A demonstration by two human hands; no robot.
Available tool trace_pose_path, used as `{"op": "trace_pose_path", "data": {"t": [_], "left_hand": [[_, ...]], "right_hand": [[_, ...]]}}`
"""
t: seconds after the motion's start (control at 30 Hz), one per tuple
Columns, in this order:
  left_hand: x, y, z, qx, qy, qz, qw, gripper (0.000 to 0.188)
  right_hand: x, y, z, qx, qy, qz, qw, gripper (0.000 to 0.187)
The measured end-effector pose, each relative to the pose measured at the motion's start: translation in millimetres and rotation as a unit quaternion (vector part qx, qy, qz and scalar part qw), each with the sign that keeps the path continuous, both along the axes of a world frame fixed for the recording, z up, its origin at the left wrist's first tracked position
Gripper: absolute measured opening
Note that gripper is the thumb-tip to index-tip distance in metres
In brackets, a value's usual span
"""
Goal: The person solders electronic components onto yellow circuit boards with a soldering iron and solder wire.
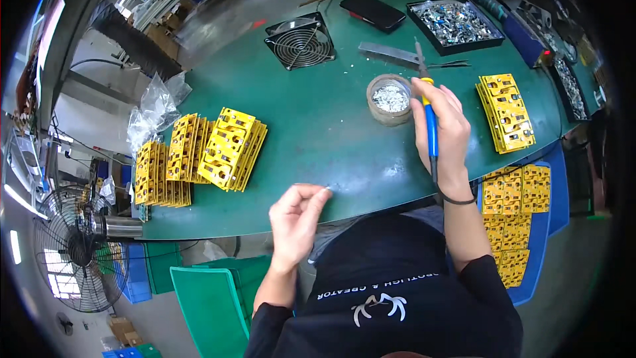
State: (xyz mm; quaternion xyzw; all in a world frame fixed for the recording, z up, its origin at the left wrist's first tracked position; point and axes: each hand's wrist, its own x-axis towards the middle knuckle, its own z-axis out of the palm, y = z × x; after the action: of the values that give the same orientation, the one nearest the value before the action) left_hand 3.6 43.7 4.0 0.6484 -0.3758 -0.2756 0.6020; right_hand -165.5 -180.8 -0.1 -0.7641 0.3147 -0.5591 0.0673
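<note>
My right hand grips a soldering iron with a blue and yellow handle, its tip pointing up and away from me. Just left of that hand stands a round brown pot holding silvery white bits. Over the near edge of the table, my left hand is closed in a pinch between thumb and forefinger; whatever is at the fingertips is too small to name. Stacks of yellow circuit boards stand to the left of it, and another stack of yellow boards is at the right.
A fan, a dark phone and a flat metal strip lie on the far side of the green table. Tweezers sit near a black tray of small parts. A blue bin holds boards below right.
</note>
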Motion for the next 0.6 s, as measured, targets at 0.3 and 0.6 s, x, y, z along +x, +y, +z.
{"op": "trace_pose_path", "data": {"t": [0.3, 0.6], "left_hand": [[75.3, 13.5, 34.0, 0.016, -0.297, 0.249, 0.922, 0.008], [129.0, 20.6, 46.6, 0.163, -0.481, 0.197, 0.839, 0.068]], "right_hand": [[-23.8, 36.6, -10.0, 0.047, -0.039, 0.070, 0.996, 0.027], [-23.0, 56.6, -27.0, 0.100, 0.014, 0.144, 0.984, 0.025]]}}
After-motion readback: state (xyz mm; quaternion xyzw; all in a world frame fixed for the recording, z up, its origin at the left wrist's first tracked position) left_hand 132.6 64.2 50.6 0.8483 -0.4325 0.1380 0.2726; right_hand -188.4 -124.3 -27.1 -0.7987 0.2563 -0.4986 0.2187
